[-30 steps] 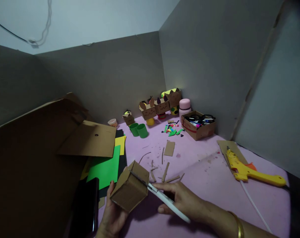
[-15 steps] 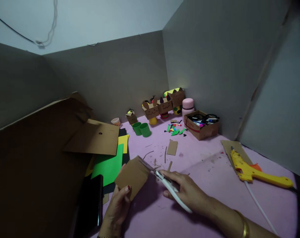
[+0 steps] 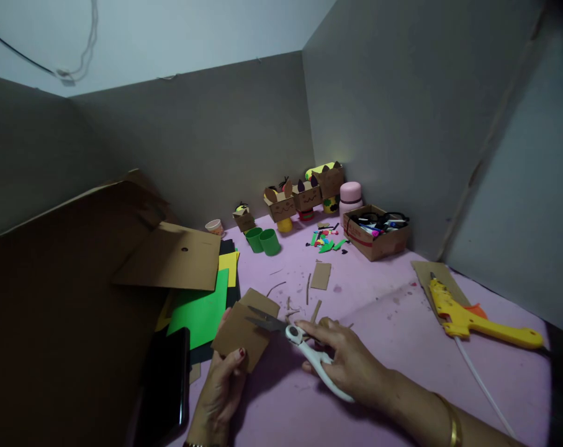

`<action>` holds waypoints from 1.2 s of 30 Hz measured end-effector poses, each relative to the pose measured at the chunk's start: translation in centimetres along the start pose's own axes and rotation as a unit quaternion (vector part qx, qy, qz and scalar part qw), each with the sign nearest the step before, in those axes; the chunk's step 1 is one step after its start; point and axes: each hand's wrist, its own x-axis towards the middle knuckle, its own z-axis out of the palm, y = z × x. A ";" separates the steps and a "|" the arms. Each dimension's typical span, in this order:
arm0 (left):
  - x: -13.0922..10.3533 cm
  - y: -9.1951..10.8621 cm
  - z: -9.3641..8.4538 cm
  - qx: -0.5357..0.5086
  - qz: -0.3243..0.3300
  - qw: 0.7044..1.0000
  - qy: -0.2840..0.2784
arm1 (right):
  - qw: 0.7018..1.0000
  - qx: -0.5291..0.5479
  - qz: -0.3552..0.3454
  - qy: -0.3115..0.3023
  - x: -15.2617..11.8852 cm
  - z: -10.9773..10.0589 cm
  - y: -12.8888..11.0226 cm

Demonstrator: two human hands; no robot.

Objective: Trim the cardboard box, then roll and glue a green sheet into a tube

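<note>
Since the earlier frame, the scissors [image 3: 294,334] have moved across the cardboard box [image 3: 242,333], and their blades have parted a little; the box has tipped in my left hand [image 3: 223,388], so a second panel shows beyond the near one.

What worries me is the left grip. It takes the box only near its lower end, with the thumb pressed on the near face, so a push from the blades could swing the far corner away or buckle a thin wall. Those open blades also point across the box towards the left fingers, some of them hidden behind it; a slip over the smooth face could nick one. If the box turned mid-cut, the edge could come out crooked, I judge.

As for the grips, my left is closed on the box no wider than the cardboard between thumb and fingers. My right hand [image 3: 353,357] is closed around the white handles, though I can't tell exactly how each finger sits in the loops. The blades lie over the box; whether they touch it, I cannot make out.

I have the box above the near part of the desk [image 3: 355,288], right of the phone [image 3: 169,379], with thin cardboard strips [image 3: 316,310] lying just beyond the scissors.
</note>
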 end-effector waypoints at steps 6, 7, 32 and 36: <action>-0.1 -0.3 0.2 -0.017 -0.017 1.000 -0.004 | 1.000 0.002 -0.008 0.015 -0.1 0.0 0.2; -0.1 -0.3 0.2 -0.021 -0.019 1.000 -0.004 | 1.000 0.004 -0.009 0.018 -0.1 0.0 0.3; -0.3 -0.1 0.4 -0.018 -0.037 0.999 0.027 | 0.999 0.006 -0.037 -0.017 0.1 -0.8 -0.6; -0.3 -0.1 0.5 -0.011 -0.026 0.999 0.026 | 0.999 0.010 -0.039 -0.018 0.1 -0.5 -0.2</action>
